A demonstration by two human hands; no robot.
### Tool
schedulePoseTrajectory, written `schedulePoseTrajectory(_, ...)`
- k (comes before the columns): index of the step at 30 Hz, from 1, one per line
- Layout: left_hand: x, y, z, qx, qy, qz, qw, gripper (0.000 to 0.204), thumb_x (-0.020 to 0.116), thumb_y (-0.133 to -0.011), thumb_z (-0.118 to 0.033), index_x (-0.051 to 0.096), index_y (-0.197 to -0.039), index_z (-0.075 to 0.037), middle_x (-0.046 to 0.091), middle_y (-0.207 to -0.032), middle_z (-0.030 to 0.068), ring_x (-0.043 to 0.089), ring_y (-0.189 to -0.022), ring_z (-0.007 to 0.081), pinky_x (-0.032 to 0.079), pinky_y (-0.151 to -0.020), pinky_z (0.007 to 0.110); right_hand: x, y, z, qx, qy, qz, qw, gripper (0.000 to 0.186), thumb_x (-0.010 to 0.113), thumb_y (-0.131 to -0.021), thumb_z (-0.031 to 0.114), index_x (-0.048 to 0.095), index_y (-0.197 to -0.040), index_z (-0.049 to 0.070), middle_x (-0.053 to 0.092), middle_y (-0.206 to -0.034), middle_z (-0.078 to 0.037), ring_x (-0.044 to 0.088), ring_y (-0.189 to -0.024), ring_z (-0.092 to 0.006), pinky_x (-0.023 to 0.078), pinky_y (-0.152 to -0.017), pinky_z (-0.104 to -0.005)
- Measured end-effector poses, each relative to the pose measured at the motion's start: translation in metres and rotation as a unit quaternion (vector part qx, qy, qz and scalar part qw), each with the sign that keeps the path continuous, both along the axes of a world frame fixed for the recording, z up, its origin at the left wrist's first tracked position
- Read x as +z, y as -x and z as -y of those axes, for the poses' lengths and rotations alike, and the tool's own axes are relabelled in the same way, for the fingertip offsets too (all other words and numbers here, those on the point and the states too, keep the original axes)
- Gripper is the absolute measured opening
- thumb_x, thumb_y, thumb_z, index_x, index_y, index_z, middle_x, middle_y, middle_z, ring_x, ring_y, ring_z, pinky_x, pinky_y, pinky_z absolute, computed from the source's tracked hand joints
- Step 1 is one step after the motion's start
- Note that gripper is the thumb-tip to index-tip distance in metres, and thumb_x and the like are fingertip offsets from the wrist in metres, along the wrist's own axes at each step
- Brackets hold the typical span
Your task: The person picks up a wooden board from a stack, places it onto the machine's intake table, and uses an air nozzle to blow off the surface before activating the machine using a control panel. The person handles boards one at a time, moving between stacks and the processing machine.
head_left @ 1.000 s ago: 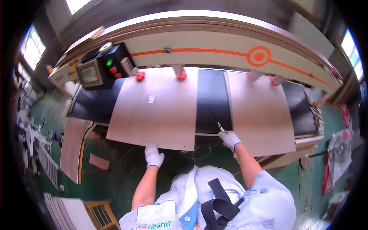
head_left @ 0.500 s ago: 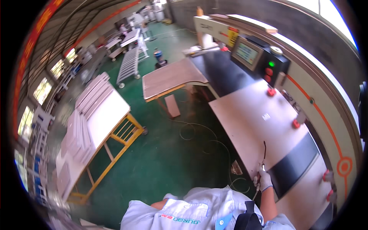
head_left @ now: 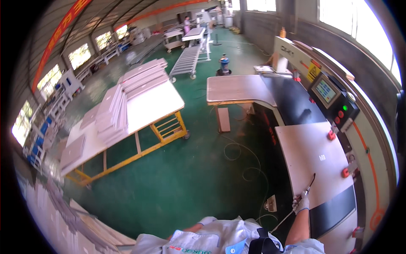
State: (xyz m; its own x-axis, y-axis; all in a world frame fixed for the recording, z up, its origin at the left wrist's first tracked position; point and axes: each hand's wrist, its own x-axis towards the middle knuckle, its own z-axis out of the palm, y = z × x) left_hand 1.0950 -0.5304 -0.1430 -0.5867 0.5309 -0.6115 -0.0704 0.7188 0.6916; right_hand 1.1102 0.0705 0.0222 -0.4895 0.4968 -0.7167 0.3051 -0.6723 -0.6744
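My right hand (head_left: pixel 301 204), in a pale glove, is wrapped round an air blow gun (head_left: pixel 307 190) with a thin dark nozzle bent upward. A light hose trails from the hand down past my waist. The nozzle lies over a pale rectangular panel (head_left: pixel 308 146) that bears a small white label (head_left: pixel 322 157) and rests on the machine's dark bed. My left hand (head_left: pixel 207 220), also gloved, is low in front of my body, near my shirt. Its fingers are mostly hidden by the clothing.
The machine's control box (head_left: pixel 334 97) with a screen and buttons stands beyond the panel, beside red clamps (head_left: pixel 331 135). Stacked panels (head_left: pixel 112 112) lie on a wheeled yellow-framed table (head_left: pixel 146 112) to the left. A loose hose (head_left: pixel 253 169) curls across the green floor. More boards are at lower left.
My view has swung leftward, so the table and the machine sit farther right in the picture. The blow gun stays in my right hand over the panel. My left glove has come into view.
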Motion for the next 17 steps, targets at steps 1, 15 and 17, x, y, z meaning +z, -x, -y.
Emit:
schedulePoseTrajectory(1, 0.013, 0.010, 0.000, -0.034, 0.029, -0.094, 0.995, 0.046, 0.067, -0.094, -0.044, 0.078, -0.122, -0.008, 0.075, -0.124, 0.0220, 0.071, -0.115, 0.0419, 0.055, -0.099, 0.047, -0.003, -0.013, -0.009, -0.036, -0.003, 0.001, 0.999, 0.040, 0.052, -0.107, 0.058, 0.056, -0.097, 0.020, 0.065, -0.072, -0.004, 0.053, -0.047, -0.0160, 0.037, -0.039, -0.0299)
schedulePoseTrajectory(15, -0.015, -0.183, 0.254, 0.295, 0.300, -0.064, 0.905, 0.053, 0.066, -0.086, -0.045, 0.080, -0.108, 0.002, 0.073, -0.120, 0.0303, 0.069, -0.116, 0.0438, 0.053, -0.102, 0.048, -0.033, -0.001, -0.001, 0.025, -0.024, 0.024, 0.999, 0.045, 0.049, -0.106, 0.064, 0.057, -0.085, 0.025, 0.059, -0.064, 0.004, 0.048, -0.044, -0.0106, 0.027, -0.036, -0.0244)
schedulePoseTrajectory(17, -0.009, -0.193, 0.215, 0.351, 0.298, -0.120, 0.879, 0.090, 0.069, -0.087, -0.049, 0.039, -0.166, -0.018, 0.036, -0.170, 0.0204, 0.034, -0.158, 0.0333, 0.032, -0.128, 0.040, -0.052, -0.004, -0.048, -0.009, -0.012, -0.038, 0.999, 0.049, 0.050, -0.103, 0.070, 0.060, -0.088, 0.024, 0.061, -0.064, 0.004, 0.048, -0.043, -0.0100, 0.028, -0.035, -0.0242)
